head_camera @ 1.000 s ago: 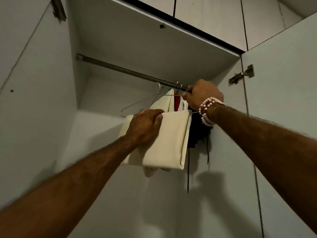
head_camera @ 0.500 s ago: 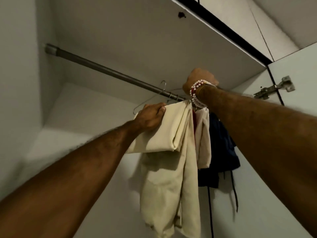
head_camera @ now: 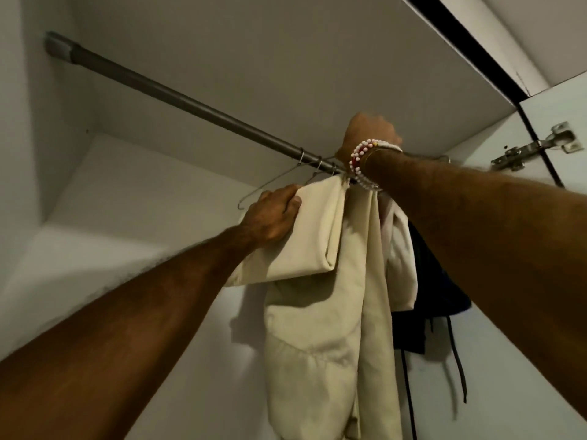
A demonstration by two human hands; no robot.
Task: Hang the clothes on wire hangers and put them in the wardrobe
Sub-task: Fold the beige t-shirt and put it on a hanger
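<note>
At the rail (head_camera: 178,101) my right hand (head_camera: 370,130) has come up fisted, grip hidden; left hand (head_camera: 270,219) clutches the cloth (head_camera: 320,312), now dropped long, so I judge it nearly hung.

Right hand (head_camera: 370,130) wrist wears stacked bead bracelets (head_camera: 360,163) — white and pink beads, some dark red — plus a thin gold-toned bangle (head_camera: 378,152). L forearm (head_camera: 143,312) and R forearm (head_camera: 476,223) bare, w/ visible hair.
</note>
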